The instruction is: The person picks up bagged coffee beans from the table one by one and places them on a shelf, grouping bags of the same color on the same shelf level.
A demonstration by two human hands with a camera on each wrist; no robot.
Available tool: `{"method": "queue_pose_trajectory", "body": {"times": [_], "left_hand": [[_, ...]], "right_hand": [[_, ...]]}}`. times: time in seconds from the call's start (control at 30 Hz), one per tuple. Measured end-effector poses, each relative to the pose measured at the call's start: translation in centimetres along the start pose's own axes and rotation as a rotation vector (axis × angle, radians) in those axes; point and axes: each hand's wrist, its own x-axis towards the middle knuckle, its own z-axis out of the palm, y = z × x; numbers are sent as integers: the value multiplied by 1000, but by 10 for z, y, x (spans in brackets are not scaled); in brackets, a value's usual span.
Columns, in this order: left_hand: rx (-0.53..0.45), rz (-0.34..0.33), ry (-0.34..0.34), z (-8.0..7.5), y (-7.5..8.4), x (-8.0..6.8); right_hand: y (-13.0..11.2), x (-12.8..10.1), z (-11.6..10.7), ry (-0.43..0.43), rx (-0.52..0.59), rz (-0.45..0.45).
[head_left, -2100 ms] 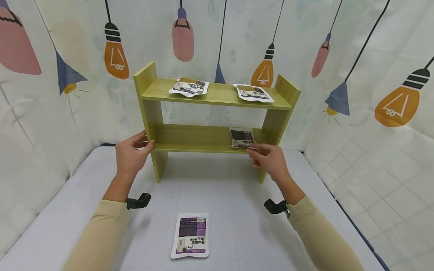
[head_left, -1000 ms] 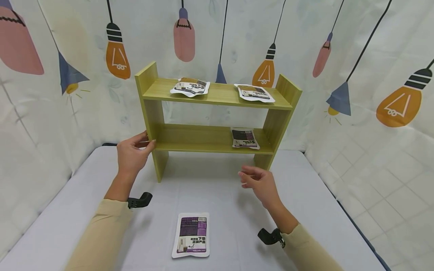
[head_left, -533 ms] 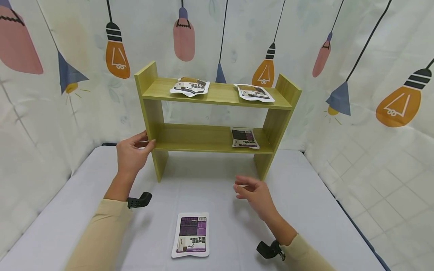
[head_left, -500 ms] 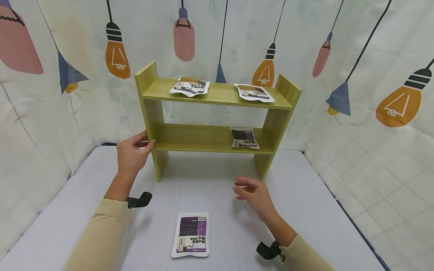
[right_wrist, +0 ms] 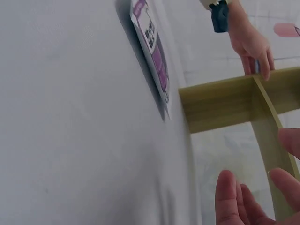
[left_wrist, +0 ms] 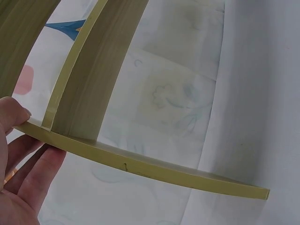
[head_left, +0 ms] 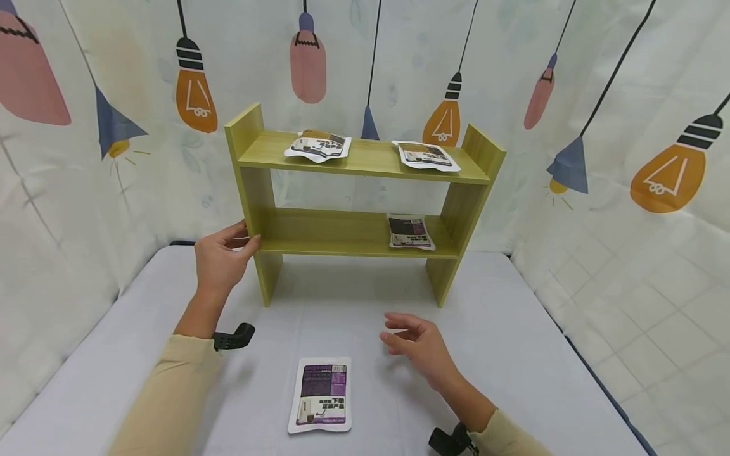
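A yellow-green wooden shelf rack [head_left: 353, 250] with two boards stands on the white-covered table. My left hand [head_left: 224, 258] grips the edge of its left side panel, thumb in front and fingers behind; the left wrist view shows the side panel [left_wrist: 154, 171] between thumb and fingers. My right hand [head_left: 419, 348] hovers over the table in front of the rack, fingers loosely bent and holding nothing. To its left, a white and purple pouch [head_left: 320, 396] lies flat. Another pouch [head_left: 409, 232] rests on the lower board, at the right.
On the top board lie two white and brown pouches, one left [head_left: 318, 146] and one right [head_left: 426, 156]. Patterned cloth walls [head_left: 353, 57] enclose the table [head_left: 268, 354] at the back and sides. Each wrist wears a black camera mount [head_left: 234, 337].
My right hand has let go of the pouch on the lower board and moved down toward the front of the table. My left hand keeps its place on the rack.
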Motion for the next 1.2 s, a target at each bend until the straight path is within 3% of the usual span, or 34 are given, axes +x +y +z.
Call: {"method": "queue_pose_trajectory", "body": {"times": [0.5, 1.2], "left_hand": [[-13, -8, -10, 0, 1, 0], [-9, -13, -8, 0, 0, -1]], "right_hand": [[6, -20, 28, -159, 17, 41], [9, -28, 56, -197, -217, 62]]}}
